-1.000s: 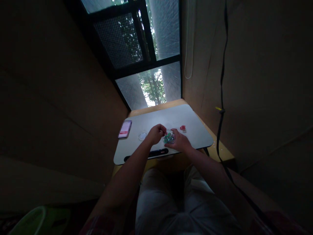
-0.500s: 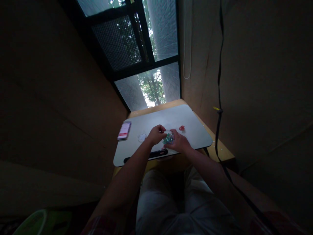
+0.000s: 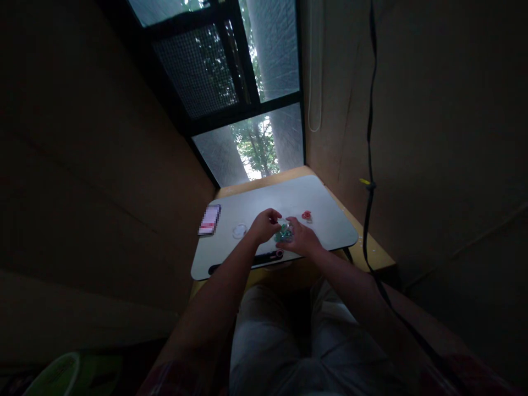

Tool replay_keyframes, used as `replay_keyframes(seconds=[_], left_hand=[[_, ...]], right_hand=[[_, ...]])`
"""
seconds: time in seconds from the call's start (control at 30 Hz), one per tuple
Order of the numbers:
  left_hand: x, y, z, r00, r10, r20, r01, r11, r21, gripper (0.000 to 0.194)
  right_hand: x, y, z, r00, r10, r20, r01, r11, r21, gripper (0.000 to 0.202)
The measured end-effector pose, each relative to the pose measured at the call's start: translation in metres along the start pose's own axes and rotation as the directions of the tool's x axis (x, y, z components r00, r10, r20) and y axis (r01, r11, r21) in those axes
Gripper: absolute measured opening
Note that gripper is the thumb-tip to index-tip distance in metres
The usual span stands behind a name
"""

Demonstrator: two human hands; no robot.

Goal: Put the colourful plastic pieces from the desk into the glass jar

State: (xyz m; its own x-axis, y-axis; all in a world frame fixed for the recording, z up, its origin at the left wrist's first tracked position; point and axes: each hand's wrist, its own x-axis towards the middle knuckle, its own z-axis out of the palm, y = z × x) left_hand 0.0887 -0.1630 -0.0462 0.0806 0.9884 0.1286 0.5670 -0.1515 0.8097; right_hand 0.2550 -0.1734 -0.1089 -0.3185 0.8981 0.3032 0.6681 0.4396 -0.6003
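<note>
A small clear container (image 3: 284, 233) with green bits in it is near the front of the white board (image 3: 272, 198). My right hand (image 3: 301, 236) is wrapped round its right side. At its upper left, my left hand (image 3: 264, 224) has its fingers pinched together over the rim; what they hold, if anything, is too small to make out. A red item (image 3: 306, 215) lies just beyond my right hand. A round clear lid-like piece (image 3: 240, 231) rests left of my left hand. A small pinkish ring (image 3: 279, 253) sits at the end of the black strip below the container.
A phone (image 3: 209, 220) lies at the board's left edge. The black strip (image 3: 264, 258) runs along the front edge, partly under my left forearm. A dark cord (image 3: 370, 137) hangs at the right. Behind the wooden table (image 3: 379, 258) is a window; a green tub (image 3: 61, 374) is at lower left.
The pinkish ring by the black strip's right end shows more fully and looks slightly shifted. Both hands stay nearly where they were around the container.
</note>
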Motion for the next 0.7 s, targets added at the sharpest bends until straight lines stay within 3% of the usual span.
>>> replay_keyframes(seconds=[0.13, 0.33, 0.53, 0.7], left_hand=[[-0.0009, 0.0061, -0.0025, 0.998, -0.008, 0.056, 0.004, 0.998, 0.069, 0.036], [-0.0005, 0.0028, -0.0051, 0.993, 0.000, 0.119, 0.009, 0.997, -0.076, 0.037], [0.0001, -0.0007, -0.0046, 0.999, 0.008, 0.044, 0.004, 0.964, -0.267, 0.027], [0.0013, -0.0018, -0.0050, 1.000, 0.006, 0.028, 0.001, 0.961, -0.276, 0.020]], right_hand=[[-0.0003, 0.0002, -0.0002, 1.000, -0.005, -0.008, 0.005, 1.000, 0.005, 0.089], [0.0002, 0.0011, 0.0004, 1.000, 0.006, -0.007, -0.006, 1.000, 0.007, 0.091], [-0.0002, 0.0016, 0.0003, 1.000, 0.003, -0.004, -0.003, 1.000, 0.012, 0.090], [-0.0007, 0.0015, 0.0000, 1.000, 0.001, -0.016, -0.001, 1.000, 0.013, 0.088]])
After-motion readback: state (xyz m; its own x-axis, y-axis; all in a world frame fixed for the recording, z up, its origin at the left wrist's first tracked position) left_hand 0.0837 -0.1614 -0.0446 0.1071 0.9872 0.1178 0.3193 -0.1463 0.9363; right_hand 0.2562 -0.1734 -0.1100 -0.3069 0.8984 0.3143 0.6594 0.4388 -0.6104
